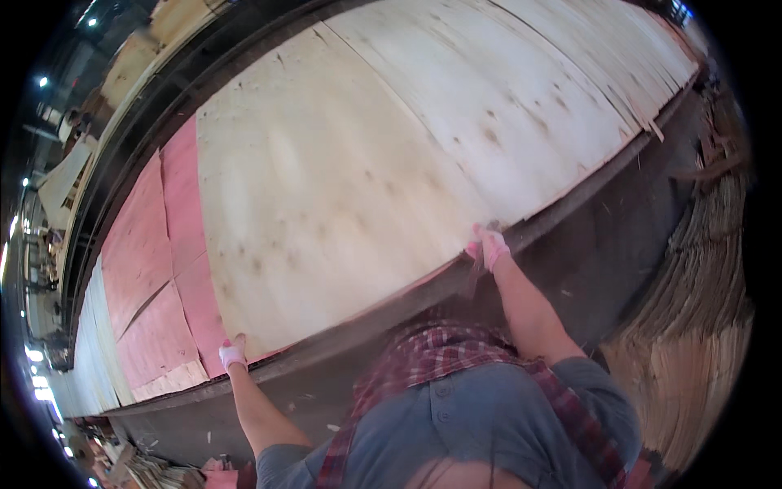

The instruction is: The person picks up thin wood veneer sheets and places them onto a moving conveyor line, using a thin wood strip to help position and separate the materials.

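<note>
A large pale veneer sheet with brown knots lies on the long layup of sheets before me, partly over a pink-red sheet. My left hand, in a pinkish-white glove, is closed on the sheet's near left corner, thumb on top. Farther right, my right hand, gloved likewise, pinches the near edge around the sheet's right corner. Its fingertips are partly hidden. Below that hand hangs a dark, blurred strip that I cannot make out. Another whitish veneer sheet lies directly to the right.
Tall stacks of thin veneer stand at my right. A splintered strip juts from the layup's near edge. Beyond the far side runs a dark rail. Scrap veneer pieces lie low at left.
</note>
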The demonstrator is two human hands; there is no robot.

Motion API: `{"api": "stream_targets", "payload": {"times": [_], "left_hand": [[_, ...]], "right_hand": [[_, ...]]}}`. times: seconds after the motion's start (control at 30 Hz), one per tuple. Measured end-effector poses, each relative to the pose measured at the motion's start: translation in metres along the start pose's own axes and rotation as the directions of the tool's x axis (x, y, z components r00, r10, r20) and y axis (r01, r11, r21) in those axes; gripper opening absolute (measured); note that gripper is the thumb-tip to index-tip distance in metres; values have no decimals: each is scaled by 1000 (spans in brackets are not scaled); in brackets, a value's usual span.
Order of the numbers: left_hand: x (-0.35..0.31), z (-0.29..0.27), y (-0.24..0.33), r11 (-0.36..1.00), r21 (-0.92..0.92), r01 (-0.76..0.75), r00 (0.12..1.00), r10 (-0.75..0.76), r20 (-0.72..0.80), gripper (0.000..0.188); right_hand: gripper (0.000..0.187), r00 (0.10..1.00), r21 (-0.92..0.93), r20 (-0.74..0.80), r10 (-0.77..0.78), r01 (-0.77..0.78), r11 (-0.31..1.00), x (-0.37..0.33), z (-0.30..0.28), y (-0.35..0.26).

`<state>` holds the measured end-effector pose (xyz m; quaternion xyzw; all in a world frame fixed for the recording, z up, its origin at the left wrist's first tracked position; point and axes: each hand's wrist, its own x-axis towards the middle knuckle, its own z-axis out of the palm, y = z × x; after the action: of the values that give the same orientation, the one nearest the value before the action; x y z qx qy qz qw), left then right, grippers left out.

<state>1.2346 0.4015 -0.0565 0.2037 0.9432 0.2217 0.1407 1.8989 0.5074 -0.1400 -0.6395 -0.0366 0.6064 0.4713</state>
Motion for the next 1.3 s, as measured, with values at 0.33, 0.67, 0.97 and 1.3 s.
{"api": "stream_targets", "payload": {"times": [0.33, 0.67, 0.97, 1.3], "left_hand": [[-179, 153, 212, 651, -362, -667, 431, 734, 525, 82], [-470, 308, 369, 128, -501, -856, -162, 854, 494, 87], [-538, 482, 360, 169, 175, -970, 241, 761, 602, 90], [-585, 518, 400, 657, 267, -705, 675, 507, 536, 96]], "right_hand": [[40, 905, -759, 277, 322, 0, 651, -40, -39, -58], [42, 974, -472, -135, -181, 97, 876, -92, -322, 9], [32, 877, 588, -431, 210, 97, 803, -89, -551, 31], [36, 956, 371, -291, -46, 157, 915, 48, -622, -227]]}}
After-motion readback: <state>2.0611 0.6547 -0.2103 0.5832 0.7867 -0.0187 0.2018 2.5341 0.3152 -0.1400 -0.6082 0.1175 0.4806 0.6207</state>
